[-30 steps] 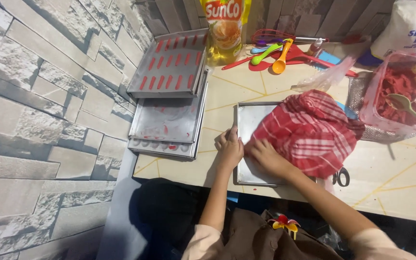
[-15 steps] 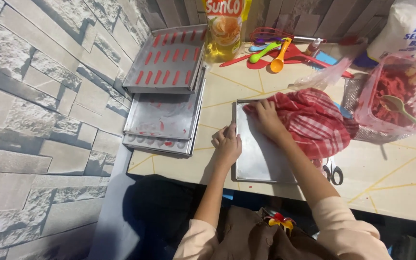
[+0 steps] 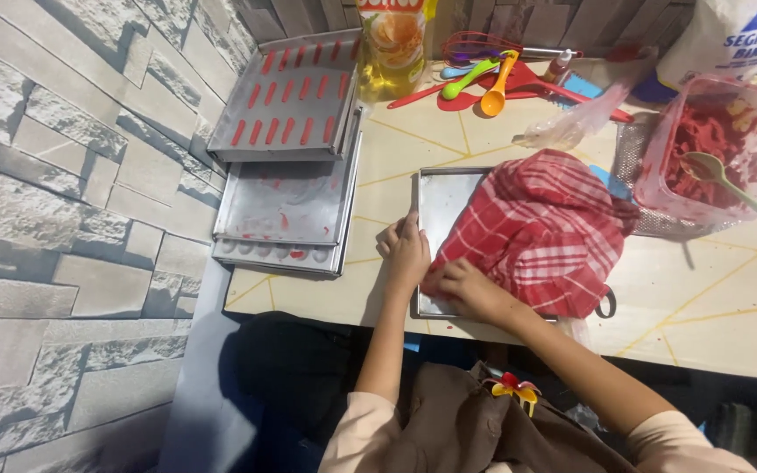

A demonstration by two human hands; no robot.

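Note:
A metal baking tray [image 3: 442,194] lies on the pale table in front of me. My left hand [image 3: 405,252] grips its left edge and holds it down. My right hand [image 3: 464,285] presses a corner of a red and white checked cloth [image 3: 541,228] onto the near part of the tray. The cloth covers most of the tray's right side.
A stack of metal trays [image 3: 284,206] sits at the left; the far one [image 3: 291,101] carries rows of red strips. An oil pouch [image 3: 390,44], coloured measuring spoons [image 3: 492,83], a clear tub of red dough [image 3: 711,149] with a spoon [image 3: 729,188] and a flour bag [image 3: 738,39] stand behind. A stone-pattern wall [image 3: 63,219] is left.
My right hand has drawn the cloth back from the tray's far part to its near edge, after pushing it away. My left hand stays on the tray's left edge.

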